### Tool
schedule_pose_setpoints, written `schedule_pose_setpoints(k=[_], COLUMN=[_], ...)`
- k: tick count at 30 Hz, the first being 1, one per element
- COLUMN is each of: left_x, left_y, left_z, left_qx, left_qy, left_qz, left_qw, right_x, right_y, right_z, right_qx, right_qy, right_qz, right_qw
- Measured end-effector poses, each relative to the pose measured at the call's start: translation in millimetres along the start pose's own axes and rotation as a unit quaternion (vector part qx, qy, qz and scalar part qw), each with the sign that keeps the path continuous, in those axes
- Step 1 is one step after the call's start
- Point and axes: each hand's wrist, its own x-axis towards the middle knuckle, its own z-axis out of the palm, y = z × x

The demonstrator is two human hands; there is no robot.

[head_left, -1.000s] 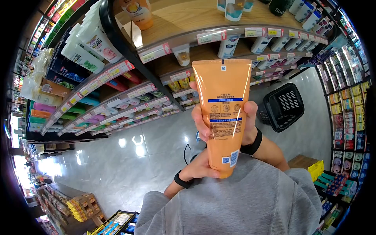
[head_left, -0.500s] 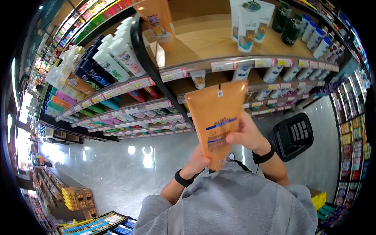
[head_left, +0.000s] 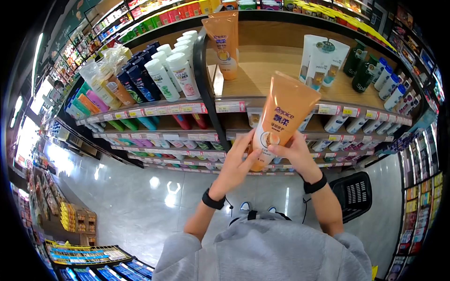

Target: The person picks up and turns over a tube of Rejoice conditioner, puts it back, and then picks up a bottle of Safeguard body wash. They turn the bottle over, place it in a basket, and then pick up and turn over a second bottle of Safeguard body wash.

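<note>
An orange Rejoice tube (head_left: 286,110), wide end up and tilted slightly right, is held in front of the shelf with its printed front toward me. My left hand (head_left: 236,161) grips its lower left side, thumb across the front. On the other side my right hand (head_left: 296,157) closes around the lower right edge, its thumb also on the front. A matching orange tube (head_left: 225,49) stands on the top shelf (head_left: 262,61) at the left end of that section, with another partly hidden behind it. White Pantene tubes (head_left: 321,65) stand farther right.
White Clear bottles (head_left: 183,77) and dark blue bottles (head_left: 143,82) fill the shelf left of a black divider (head_left: 205,70). Dark green bottles (head_left: 365,72) stand at the right. A black shopping basket (head_left: 351,194) sits on the grey tiled floor (head_left: 140,206).
The held tube has been turned from its back label to its front and raised farther from my body. Both hands moved up with it. My view has shifted, showing more of the upper shelves.
</note>
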Motion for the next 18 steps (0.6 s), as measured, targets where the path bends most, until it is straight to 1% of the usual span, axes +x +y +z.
schedule_pose_setpoints(k=[2, 3, 4, 6, 7, 9, 10, 12, 16, 18], left_x=[20, 32, 45, 70, 85, 113, 127, 150, 169, 170], left_y=[1, -1, 3, 4, -1, -10, -16, -30, -51, -56], left_z=[-13, -19, -22, -33, -37, -44, -48, -53, -59, -60], left_qx=[-0.016, 0.050, 0.029, 0.041, 0.035, 0.006, -0.002, -0.022, 0.029, 0.056], left_qy=[-0.035, -0.017, -0.004, 0.027, 0.051, 0.084, 0.093, 0.109, 0.115, 0.124], left_qz=[0.013, 0.090, 0.084, 0.075, 0.102, 0.145, 0.146, 0.145, 0.105, 0.068], left_qw=[0.999, 0.995, 0.996, 0.996, 0.993, 0.986, 0.985, 0.983, 0.987, 0.988], right_x=[20, 32, 45, 79, 96, 128, 143, 175, 210, 220], right_y=[-16, -26, -34, -46, -52, -55, -55, -52, -25, -13], right_z=[0, 0, -1, -5, -6, -6, -6, -10, -17, -16], right_qx=[-0.030, -0.040, -0.053, -0.136, -0.176, -0.206, -0.221, -0.208, -0.185, -0.187], right_qy=[-0.049, -0.068, -0.089, -0.106, -0.114, -0.098, -0.089, -0.100, -0.106, -0.112], right_qz=[-0.015, -0.015, -0.014, -0.040, -0.054, -0.130, -0.167, -0.180, -0.176, -0.172], right_qw=[0.998, 0.997, 0.995, 0.984, 0.976, 0.965, 0.957, 0.956, 0.961, 0.961])
